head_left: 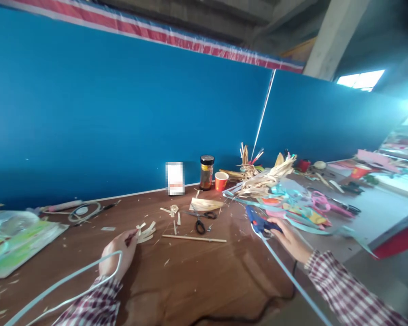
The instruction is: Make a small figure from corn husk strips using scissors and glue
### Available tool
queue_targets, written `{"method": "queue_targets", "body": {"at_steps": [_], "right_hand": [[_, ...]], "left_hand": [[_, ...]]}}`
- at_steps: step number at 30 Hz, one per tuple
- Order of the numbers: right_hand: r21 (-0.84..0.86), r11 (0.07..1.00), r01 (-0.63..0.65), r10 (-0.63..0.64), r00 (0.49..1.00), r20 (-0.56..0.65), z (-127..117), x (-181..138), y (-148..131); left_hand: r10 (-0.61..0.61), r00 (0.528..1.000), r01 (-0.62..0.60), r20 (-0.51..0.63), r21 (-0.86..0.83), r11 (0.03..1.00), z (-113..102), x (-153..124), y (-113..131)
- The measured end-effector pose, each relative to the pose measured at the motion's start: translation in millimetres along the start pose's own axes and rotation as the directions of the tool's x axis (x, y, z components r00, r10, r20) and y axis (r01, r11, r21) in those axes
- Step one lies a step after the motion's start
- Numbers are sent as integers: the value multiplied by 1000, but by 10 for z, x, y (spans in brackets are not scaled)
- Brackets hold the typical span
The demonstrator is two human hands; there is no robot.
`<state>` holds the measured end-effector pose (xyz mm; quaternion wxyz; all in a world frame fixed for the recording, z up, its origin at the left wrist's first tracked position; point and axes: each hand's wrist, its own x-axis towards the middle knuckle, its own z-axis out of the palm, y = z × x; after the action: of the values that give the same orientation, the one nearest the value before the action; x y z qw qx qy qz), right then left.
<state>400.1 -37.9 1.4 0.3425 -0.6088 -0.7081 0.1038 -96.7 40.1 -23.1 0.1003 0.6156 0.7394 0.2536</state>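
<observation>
My left hand (117, 257) rests on the brown table (190, 280), its fingers pinched on a small bundle of pale husk strips (145, 232). My right hand (289, 239) reaches out to the right and closes round the handle of a blue glue gun (258, 222) lying on the table. A pale blue cord (68, 285) loops over my left wrist and another stretch runs past my right arm. Both sleeves are red and white plaid.
Black scissors (200, 222), a thin wooden stick (193, 238) and husk scraps lie mid-table. Behind stand a dark jar (206, 172), an orange cup (221, 181), dried husks (265, 179) and coloured ribbons (299, 203). A blue wall (122, 113) backs the table. Papers (13, 240) lie left.
</observation>
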Motion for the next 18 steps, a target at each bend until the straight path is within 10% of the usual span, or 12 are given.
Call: {"method": "queue_targets", "body": {"at_steps": [18], "right_hand": [[-111, 992, -58, 66, 995, 69, -29, -53, 480]], "left_hand": [[19, 1000, -20, 10, 71, 997, 41, 69, -71]]}}
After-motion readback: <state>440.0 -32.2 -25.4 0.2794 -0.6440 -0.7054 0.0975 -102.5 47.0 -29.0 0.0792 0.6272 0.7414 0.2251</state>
